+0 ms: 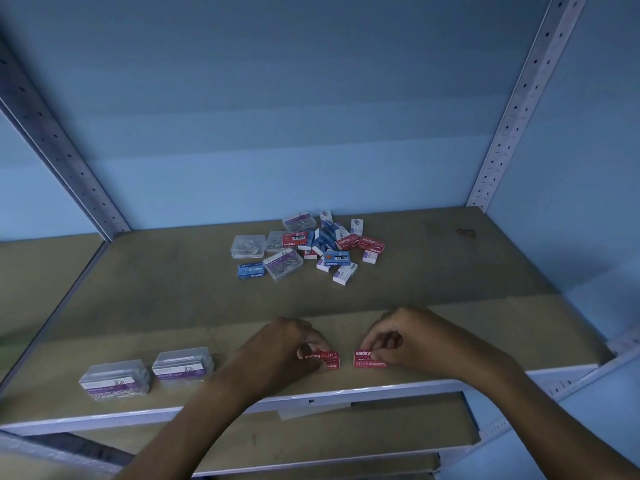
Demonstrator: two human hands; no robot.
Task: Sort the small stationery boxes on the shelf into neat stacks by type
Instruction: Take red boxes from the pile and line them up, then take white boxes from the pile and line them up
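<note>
My left hand (pixel 287 344) grips a red staples box (pixel 327 359) near the shelf's front edge. Just to its right, my right hand (pixel 401 337) grips a second red staples box (pixel 367 359); the two boxes sit a small gap apart on the brown shelf board (pixel 156 299). At the front left stand two stacks of clear paper clip boxes: one stack (pixel 116 379) and another (pixel 183 367) beside it. Farther back in the middle lies a mixed pile (pixel 311 247) of red, blue and white staples boxes and clear paper clip boxes.
A blue staples box (pixel 251 270) lies at the pile's near-left edge. Perforated metal uprights stand at the back left (pixel 62 150) and back right (pixel 512 109). The white front rail (pixel 346 393) edges the shelf; a lower shelf shows beneath.
</note>
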